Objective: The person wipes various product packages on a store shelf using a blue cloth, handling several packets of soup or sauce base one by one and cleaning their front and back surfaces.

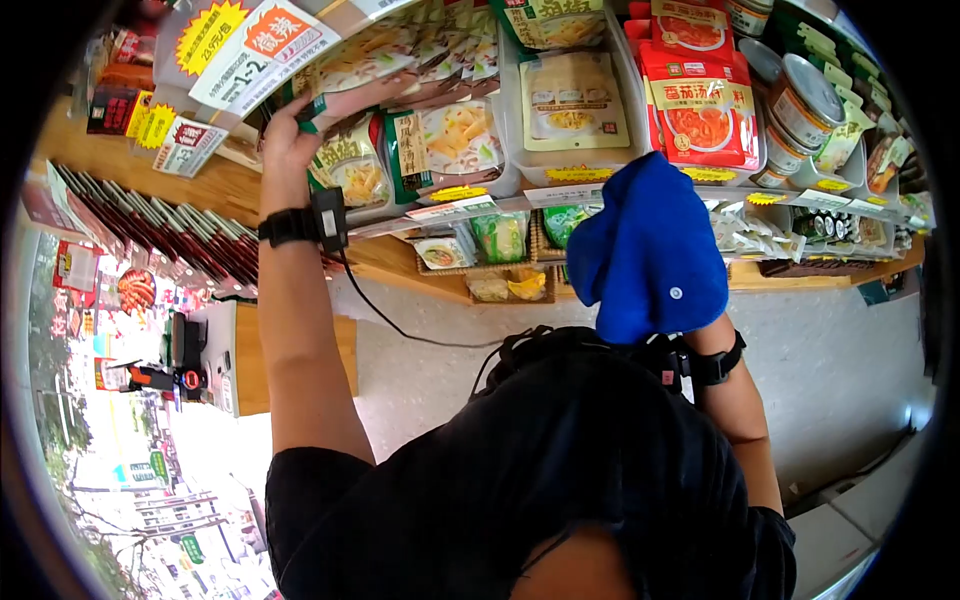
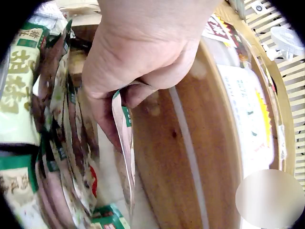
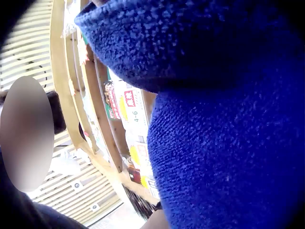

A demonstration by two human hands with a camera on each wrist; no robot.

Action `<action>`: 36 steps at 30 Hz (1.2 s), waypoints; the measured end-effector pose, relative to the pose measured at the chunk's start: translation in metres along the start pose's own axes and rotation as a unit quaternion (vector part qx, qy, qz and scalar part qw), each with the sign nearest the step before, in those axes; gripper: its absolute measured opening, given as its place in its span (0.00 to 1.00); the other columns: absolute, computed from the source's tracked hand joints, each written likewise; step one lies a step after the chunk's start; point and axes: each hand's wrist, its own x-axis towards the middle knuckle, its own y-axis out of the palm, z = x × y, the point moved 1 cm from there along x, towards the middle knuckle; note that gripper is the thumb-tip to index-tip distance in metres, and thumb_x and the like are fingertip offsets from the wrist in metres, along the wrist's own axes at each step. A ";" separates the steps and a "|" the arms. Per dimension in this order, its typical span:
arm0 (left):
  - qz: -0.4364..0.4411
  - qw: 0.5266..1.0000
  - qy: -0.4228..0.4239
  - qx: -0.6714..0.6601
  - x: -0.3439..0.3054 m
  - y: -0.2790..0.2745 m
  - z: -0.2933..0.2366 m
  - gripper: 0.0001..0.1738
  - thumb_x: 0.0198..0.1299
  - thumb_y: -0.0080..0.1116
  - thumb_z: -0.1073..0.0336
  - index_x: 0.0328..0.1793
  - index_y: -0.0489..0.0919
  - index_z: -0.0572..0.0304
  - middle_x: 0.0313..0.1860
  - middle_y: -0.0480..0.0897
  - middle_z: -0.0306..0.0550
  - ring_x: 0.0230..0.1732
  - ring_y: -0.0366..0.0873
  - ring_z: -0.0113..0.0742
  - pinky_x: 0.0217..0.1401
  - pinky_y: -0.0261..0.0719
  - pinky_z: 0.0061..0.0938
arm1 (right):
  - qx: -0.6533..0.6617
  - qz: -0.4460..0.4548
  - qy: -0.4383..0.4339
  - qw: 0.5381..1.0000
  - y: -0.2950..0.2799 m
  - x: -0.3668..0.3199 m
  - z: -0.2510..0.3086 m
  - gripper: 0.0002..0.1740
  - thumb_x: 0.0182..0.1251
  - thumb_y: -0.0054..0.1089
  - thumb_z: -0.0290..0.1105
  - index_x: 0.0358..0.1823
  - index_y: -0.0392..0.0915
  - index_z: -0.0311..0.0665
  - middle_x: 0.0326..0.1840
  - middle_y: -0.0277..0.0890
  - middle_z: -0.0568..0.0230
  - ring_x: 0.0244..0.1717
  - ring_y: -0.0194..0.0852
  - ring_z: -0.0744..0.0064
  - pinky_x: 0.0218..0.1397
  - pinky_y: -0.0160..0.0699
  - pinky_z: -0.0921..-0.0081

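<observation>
At the upper left of the head view, my left hand (image 1: 290, 150) pinches the edge of a food packet (image 1: 365, 98) with a green corner. The left wrist view shows that packet (image 2: 125, 143) hanging from between thumb and fingers of the left hand (image 2: 143, 52), beside a row of upright packets (image 2: 62, 129). A blue cloth (image 1: 650, 250) drapes over my right hand, hiding its fingers; only the base of the hand (image 1: 712, 335) shows below it. The cloth (image 3: 228, 152) fills most of the right wrist view.
Clear bins with white-and-green packets (image 1: 450, 145), beige packets (image 1: 572, 100) and red packets (image 1: 700, 110) line the shelf. Round tins (image 1: 805, 95) stand at the right. Price cards (image 1: 265, 50) edge the upper left, and a lower shelf holds baskets (image 1: 445, 262).
</observation>
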 end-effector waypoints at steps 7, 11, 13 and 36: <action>-0.059 0.997 0.046 -0.004 0.098 -0.019 -0.016 0.13 0.63 0.44 0.74 0.51 0.70 0.74 0.51 0.73 0.55 0.49 0.73 0.43 0.44 0.78 0.32 | -0.125 -0.050 0.066 0.989 -0.020 0.001 0.019 0.17 0.51 0.55 0.32 0.44 0.71 0.36 0.38 0.69 0.52 0.42 0.67 0.50 0.44 0.66 0.63; -0.042 0.981 0.079 0.175 0.136 -0.031 -0.017 0.11 0.60 0.51 0.72 0.47 0.73 0.71 0.48 0.73 0.54 0.47 0.73 0.39 0.41 0.78 0.29 | -0.104 -0.097 0.088 0.986 -0.006 -0.027 -0.002 0.25 0.53 0.57 0.34 0.53 0.68 0.33 0.49 0.68 0.46 0.53 0.64 0.47 0.57 0.61 0.61; -0.035 0.943 0.155 0.294 0.119 -0.027 -0.021 0.15 0.58 0.53 0.70 0.50 0.71 0.70 0.48 0.73 0.53 0.46 0.73 0.38 0.42 0.78 0.29 | -0.128 -0.093 0.089 0.983 -0.002 -0.035 -0.005 0.26 0.55 0.57 0.34 0.55 0.67 0.32 0.52 0.68 0.46 0.56 0.63 0.47 0.61 0.59 0.61; -0.068 0.536 0.356 0.763 0.211 -0.088 -0.017 0.34 0.54 0.55 0.68 0.68 0.57 0.56 0.63 0.65 0.54 0.57 0.69 0.50 0.52 0.73 0.40 | -0.062 -0.013 0.170 0.983 -0.010 -0.042 -0.010 0.33 0.53 0.62 0.33 0.60 0.62 0.31 0.56 0.65 0.48 0.59 0.60 0.51 0.63 0.56 0.63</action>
